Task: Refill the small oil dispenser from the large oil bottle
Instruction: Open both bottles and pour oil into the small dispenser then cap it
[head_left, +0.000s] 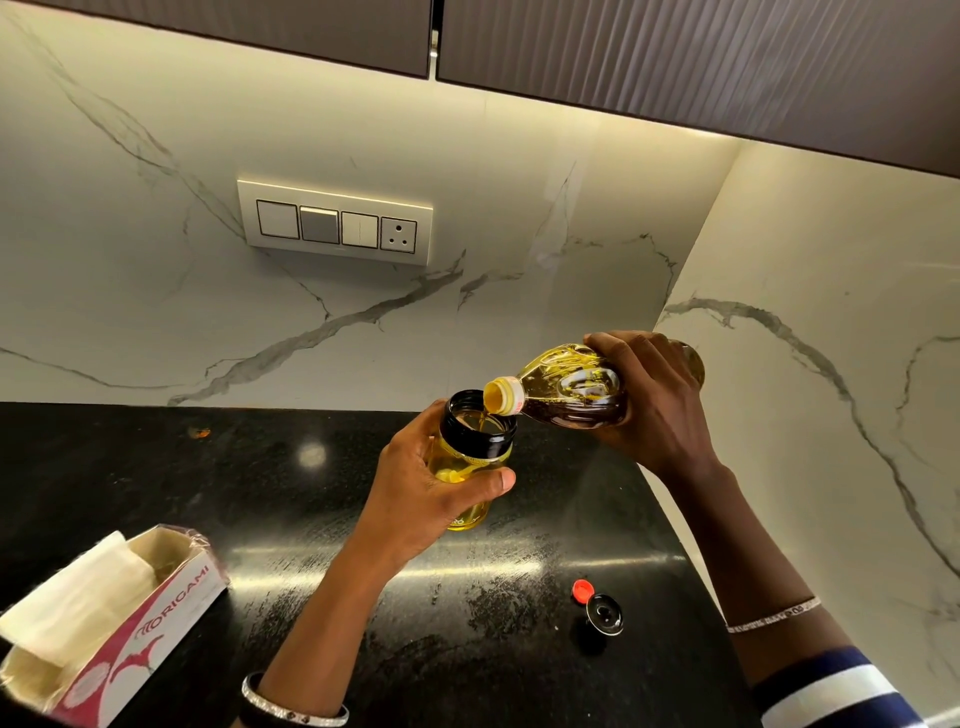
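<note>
Right now the pour is in hand: the right hand (660, 400) has its grip wrapped round the tilted large oil bottle (576, 384), whose open mouth sits just above the small oil dispenser (470, 460). A thin stream of oil falls in. The left hand (421, 483) grips the dispenser over the black surface (260, 499). Next, likely, comes levelling the bottle before overflow, then refitting the red cap (583, 591) and black lid (605, 614).

Marble backsplash (467, 312) (veined), black countertop (156, 467)
</note>
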